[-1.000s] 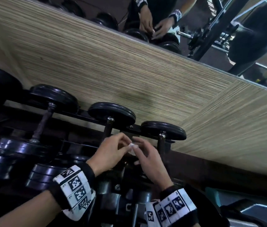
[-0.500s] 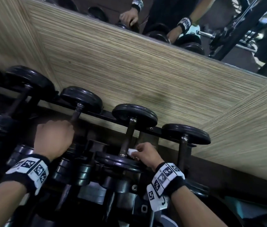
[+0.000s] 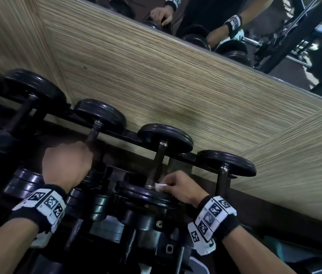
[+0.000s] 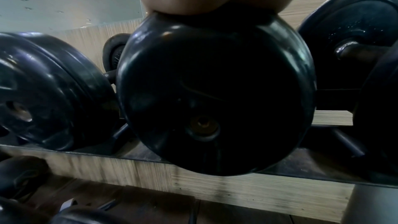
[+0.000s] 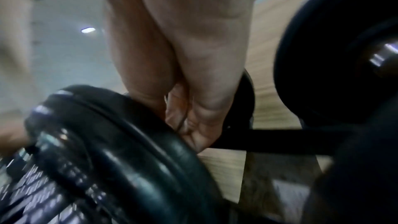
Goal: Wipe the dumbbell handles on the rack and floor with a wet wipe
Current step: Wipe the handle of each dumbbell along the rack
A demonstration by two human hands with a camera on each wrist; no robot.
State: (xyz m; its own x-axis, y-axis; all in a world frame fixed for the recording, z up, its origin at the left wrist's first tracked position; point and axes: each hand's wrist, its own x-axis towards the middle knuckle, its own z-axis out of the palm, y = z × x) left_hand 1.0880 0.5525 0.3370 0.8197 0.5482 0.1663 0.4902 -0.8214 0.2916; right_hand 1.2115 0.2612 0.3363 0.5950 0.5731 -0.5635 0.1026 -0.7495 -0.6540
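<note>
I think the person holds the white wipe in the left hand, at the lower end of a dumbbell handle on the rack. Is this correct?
Not quite: the head view shows the wipe in the right hand, at the lower end of that handle. The left hand grips the neighbouring dumbbell.

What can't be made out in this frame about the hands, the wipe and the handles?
- Left hand, head view: its back hides the fingers, so their hold on the handle is unconfirmed; the left wrist view is filled by a dumbbell plate.
- Wet wipe: only a white corner shows beside the right hand; the right wrist view is motion-blurred and shows none.
- Lower dumbbells: too dark to judge.
</note>
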